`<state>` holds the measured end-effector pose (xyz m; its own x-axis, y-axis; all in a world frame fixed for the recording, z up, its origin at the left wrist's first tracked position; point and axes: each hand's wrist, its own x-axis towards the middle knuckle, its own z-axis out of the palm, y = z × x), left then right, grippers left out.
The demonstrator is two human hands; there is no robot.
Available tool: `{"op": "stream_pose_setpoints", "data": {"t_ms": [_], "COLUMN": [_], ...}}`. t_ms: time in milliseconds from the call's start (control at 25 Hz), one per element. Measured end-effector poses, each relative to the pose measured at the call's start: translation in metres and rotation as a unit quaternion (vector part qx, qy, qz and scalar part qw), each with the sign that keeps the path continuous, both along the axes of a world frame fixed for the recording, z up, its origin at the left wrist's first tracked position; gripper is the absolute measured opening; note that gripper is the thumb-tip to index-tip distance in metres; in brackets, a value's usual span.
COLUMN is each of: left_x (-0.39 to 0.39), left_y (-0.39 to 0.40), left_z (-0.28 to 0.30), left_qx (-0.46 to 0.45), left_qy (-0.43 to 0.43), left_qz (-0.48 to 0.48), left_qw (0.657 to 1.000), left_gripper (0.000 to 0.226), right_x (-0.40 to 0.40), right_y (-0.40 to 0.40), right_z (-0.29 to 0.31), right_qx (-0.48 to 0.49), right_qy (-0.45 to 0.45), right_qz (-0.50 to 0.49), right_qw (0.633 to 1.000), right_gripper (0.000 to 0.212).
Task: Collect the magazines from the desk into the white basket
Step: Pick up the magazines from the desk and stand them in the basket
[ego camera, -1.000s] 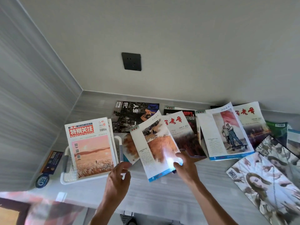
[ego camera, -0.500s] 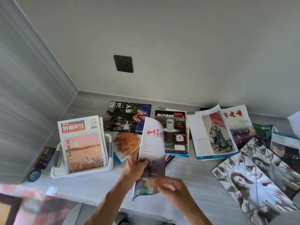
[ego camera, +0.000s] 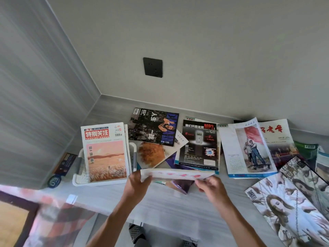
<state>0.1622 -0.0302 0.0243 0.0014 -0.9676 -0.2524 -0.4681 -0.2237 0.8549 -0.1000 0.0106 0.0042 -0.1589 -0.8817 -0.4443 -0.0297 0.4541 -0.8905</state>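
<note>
Grey walls are closing in a corner behind the pale tabletop (ego camera: 160, 205), where magazines are lying fanned out. I am holding one magazine (ego camera: 176, 174) nearly edge-on above the front of the tabletop, my left hand (ego camera: 138, 184) pinching its left end and my right hand (ego camera: 211, 187) pinching its right. The white basket (ego camera: 80, 180) is sitting just to the left, already carrying a pink-covered issue (ego camera: 106, 152). To do this well, I am judging that the magazine should be levelled flat and squared over that issue, clearing the basket's rim.

pink magazine (ego camera: 105, 152): 特别关注, 2024 | black advert magazine (ego camera: 198, 145): MP3 | round tag (ego camera: 54, 181): EO
</note>
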Motion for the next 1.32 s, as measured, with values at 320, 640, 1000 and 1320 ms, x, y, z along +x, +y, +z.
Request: {"op": "stream_pose_setpoints", "data": {"t_ms": [320,640,1000,1320], "left_x": [0.050,0.158,0.249,0.250], "left_y": [0.005,-0.084,-0.114,-0.112], "left_z": [-0.001,0.063,0.012,-0.034], "left_qx": [-0.076,-0.178,-0.122,0.038], "left_qy": [0.060,0.181,0.089,-0.096], "left_qz": [0.065,0.167,0.234,0.222], "left_qw": [0.993,0.953,0.960,0.970], "left_gripper": [0.031,0.011,0.025,0.018], "right_x": [0.060,0.161,0.279,0.279], "right_y": [-0.003,-0.112,-0.183,-0.168], "right_z": [0.025,0.107,0.044,0.000], "right_qx": [-0.086,-0.239,-0.115,-0.050], "right_qy": [0.116,-0.015,0.028,0.123], "right_qz": [0.009,0.013,0.002,0.043], "right_qw": [0.989,0.971,0.993,0.990], "right_gripper": [0.009,0.015,0.019,0.025]}}
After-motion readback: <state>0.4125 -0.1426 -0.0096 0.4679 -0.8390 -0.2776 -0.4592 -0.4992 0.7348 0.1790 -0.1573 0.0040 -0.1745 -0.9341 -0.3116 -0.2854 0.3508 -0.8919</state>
